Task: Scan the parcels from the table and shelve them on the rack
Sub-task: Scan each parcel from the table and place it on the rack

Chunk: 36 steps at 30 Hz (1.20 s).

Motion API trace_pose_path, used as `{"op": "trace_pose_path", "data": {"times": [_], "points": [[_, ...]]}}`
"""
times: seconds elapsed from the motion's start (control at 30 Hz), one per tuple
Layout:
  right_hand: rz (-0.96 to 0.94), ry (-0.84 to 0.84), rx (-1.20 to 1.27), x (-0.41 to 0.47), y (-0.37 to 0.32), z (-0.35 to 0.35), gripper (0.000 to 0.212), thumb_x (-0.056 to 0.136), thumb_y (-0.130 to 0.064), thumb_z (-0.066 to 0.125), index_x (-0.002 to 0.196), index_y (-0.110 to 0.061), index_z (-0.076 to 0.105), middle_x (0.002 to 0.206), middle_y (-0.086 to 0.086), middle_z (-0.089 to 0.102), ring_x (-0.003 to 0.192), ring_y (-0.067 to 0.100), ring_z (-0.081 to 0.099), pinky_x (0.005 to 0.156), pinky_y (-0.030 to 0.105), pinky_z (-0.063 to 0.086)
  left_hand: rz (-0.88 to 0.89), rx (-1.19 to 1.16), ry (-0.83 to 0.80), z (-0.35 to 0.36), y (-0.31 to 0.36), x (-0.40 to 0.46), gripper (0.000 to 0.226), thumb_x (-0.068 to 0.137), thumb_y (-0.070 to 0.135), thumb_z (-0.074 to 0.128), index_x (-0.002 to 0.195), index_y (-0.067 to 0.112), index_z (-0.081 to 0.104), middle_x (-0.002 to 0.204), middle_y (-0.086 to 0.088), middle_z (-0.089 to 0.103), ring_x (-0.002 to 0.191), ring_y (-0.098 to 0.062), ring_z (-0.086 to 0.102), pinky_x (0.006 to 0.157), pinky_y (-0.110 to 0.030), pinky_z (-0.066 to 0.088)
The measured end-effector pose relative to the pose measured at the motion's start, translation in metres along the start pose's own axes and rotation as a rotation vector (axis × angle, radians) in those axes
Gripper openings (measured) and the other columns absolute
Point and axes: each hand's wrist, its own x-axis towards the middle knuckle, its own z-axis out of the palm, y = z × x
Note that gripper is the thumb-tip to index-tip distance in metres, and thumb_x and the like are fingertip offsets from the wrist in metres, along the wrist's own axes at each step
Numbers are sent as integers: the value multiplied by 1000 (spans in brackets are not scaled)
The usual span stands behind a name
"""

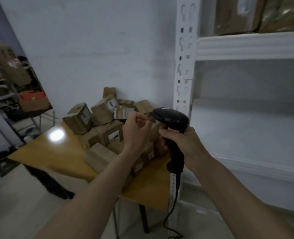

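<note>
Above the near right corner of the orange-brown wooden tabletop (44,152), right hand (185,144) grips the handle of the black corded pistol-style barcode scanner (173,121), fingers wrapped round the grip, scanner head pointing left and slightly away toward the pile. Cable hangs straight down off the handle base.

Left hand (135,128) sits just left of the scanner head, near level with it. Fingers curled in, thumb against forefinger. Frame is blurred there, so whether it pinches something small or holds nothing can't be told. No parcel in it.

Task's things: the heap of brown taped cardboard parcels (108,121) with white labels lies on the tabletop against the pale wall (91,40), beyond and below both hands. Left hand is the nearer one to the pile: parcels are directly under and ahead of its knuckles. The scanner's line of aim passes over the top of the heap, past the left fist.

The white slotted-steel rack (249,47) stands to the right of the tabletop, upright post just behind the scanner. Middle shelf at scanner height looks bare as far as the frame shows; two wrapped brown parcels sit on the shelf above.

Judgement: no parcel picked yet. Next move likely left hand down and forward for a parcel, label turned right to face the scanner head, then a swing right to the shelf.
</note>
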Motion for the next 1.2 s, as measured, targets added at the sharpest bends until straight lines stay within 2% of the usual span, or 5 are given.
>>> {"op": "trace_pose_path", "data": {"times": [0.3, 0.7, 0.93, 1.07, 1.2], "points": [[199, 80, 54, 45, 63, 91, 4, 83, -5, 72, 83, -4, 68, 68, 10, 62, 60, 21, 58, 56, 29, 49, -208, 302, -111, -95, -108, 33, 15, 86, 4, 60, 82, 17, 56, 71, 2, 54, 65, -12, 50, 54, -21, 34], [392, 315, 56, 91, 156, 181, 19, 84, -6, 71, 100, 3, 67, 75, 13, 66, 64, 20, 62, 60, 27, 53, -634, 266, -365, -172, -252, 53, 21, 96, 8, 46, 99, 13, 67, 81, -3, 69, 73, -15, 63, 60, -26, 51], [499, 424, 9, 114, 196, 190, 25, 81, -10, 75, 104, -5, 66, 90, 12, 67, 73, 18, 64, 55, 24, 52, -895, 172, -347, -163, -292, 52, 18, 90, 13, 58, 107, 12, 62, 89, -9, 66, 72, -18, 57, 57, -28, 44], [510, 429, -44, 136, 206, 189, 29, 81, -18, 76, 108, -10, 66, 100, 6, 65, 83, 20, 62, 58, 24, 51, -1100, -6, -274, -146, -309, 50, 42, 86, 27, 70, 120, 6, 58, 111, -11, 65, 105, -28, 62, 91, -39, 54], [550, 365, -70, 153, 214, 186, 37, 83, -21, 75, 117, -11, 64, 100, 0, 62, 80, 19, 61, 60, 24, 49, -1331, -218, -33, -128, -317, 49, 64, 78, 32, 80, 127, 2, 53, 120, -14, 61, 109, -32, 59, 96, -44, 52]]}}
